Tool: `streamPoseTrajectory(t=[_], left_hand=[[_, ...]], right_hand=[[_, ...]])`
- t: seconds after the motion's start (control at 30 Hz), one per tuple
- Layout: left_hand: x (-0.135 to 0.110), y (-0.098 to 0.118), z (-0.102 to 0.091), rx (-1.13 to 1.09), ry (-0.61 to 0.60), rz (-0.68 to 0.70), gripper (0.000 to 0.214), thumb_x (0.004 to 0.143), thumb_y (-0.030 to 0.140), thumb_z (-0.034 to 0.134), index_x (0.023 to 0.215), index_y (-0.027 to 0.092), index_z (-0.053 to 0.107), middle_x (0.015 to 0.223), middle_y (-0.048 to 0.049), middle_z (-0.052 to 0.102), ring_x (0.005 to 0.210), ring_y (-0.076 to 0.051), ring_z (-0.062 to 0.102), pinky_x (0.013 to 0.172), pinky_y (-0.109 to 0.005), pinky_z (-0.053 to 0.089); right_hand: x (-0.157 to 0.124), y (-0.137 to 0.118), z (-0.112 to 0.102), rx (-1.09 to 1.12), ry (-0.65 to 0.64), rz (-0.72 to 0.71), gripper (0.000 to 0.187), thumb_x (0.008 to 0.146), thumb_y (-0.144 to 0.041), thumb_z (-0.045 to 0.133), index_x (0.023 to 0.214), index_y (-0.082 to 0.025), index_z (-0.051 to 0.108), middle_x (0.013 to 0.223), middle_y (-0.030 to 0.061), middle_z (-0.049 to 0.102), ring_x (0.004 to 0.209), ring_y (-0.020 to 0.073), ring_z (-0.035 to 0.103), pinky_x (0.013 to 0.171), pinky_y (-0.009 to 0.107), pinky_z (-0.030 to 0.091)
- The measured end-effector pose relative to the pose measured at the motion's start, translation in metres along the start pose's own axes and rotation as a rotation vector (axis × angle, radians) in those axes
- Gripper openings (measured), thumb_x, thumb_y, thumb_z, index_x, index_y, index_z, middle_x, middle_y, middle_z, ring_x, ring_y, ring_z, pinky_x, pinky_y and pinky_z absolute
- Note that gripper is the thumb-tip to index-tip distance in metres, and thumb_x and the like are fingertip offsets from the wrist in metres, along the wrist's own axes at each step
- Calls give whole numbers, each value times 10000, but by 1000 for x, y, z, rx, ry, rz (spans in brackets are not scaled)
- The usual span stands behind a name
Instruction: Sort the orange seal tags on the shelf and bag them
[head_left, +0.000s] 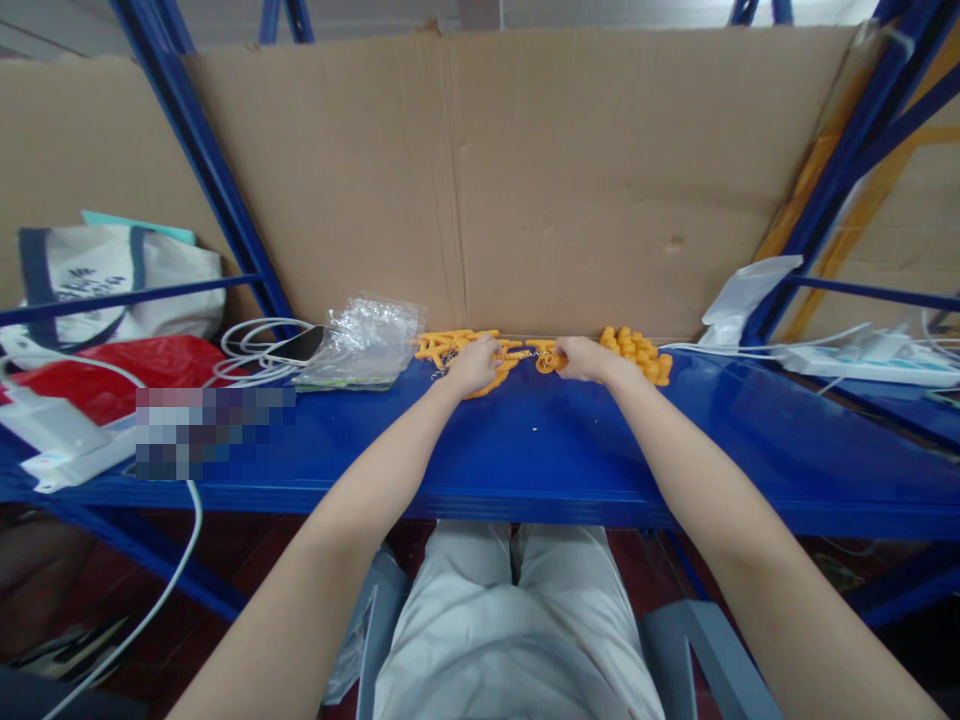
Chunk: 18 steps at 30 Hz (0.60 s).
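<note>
Both arms reach forward to orange plastic pieces at the back of the blue shelf. My left hand (476, 365) is closed, fingers curled, at the edge of a loose pile of thin orange pieces (436, 345); what it grips is mostly hidden. Metal chain links show beside that hand. My right hand (583, 358) is pinched on a rounded orange piece (551, 362), partly covered by the fingers. A small chain lies between the hands. Right of my right hand, stubby orange pieces (634, 350) sit in a cluster.
Clear plastic bags (371, 335) lie left of the pile, beside a dark phone (298, 344) and coiled white cables. Further left are a red bag (150, 365), a canvas tote (161, 285) and a white power strip (82, 455). A cardboard panel (570, 180) stands behind.
</note>
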<state>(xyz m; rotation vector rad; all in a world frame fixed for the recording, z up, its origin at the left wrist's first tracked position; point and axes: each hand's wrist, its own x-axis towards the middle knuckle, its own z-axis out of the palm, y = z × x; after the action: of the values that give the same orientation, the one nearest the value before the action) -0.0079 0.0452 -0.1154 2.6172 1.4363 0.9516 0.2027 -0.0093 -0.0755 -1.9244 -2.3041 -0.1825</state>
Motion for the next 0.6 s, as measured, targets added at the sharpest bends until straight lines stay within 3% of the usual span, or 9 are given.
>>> streamPoseTrajectory(t=[0.23, 0.43, 0.6], left_hand=[[0, -1, 0, 55, -29, 2, 198, 806, 91, 552, 926, 171, 688, 1063, -106, 709, 1067, -254, 625, 1009, -364, 468], [-1, -3, 0, 64, -39, 41, 191, 821, 105, 548, 927, 179, 689, 1097, -106, 701, 1084, -258, 620, 1025, -380, 457], [-3, -2, -3, 59, -42, 59, 191, 833, 114, 547, 944, 177, 690, 1083, -100, 690, 1083, -253, 619, 1027, -375, 447]], right_hand=[[7, 8, 6, 17, 22, 3, 271, 814, -129, 662, 1075, -134, 732, 1128, 138, 755, 1014, 252, 710, 792, 253, 499], [13, 12, 14, 124, 72, -186, 326, 814, -96, 638, 1104, -199, 745, 1136, 57, 761, 1069, 215, 682, 920, 272, 492], [16, 15, 14, 132, 90, -223, 290, 837, -120, 651, 1103, -167, 758, 1105, 85, 738, 1010, 201, 670, 899, 248, 472]])
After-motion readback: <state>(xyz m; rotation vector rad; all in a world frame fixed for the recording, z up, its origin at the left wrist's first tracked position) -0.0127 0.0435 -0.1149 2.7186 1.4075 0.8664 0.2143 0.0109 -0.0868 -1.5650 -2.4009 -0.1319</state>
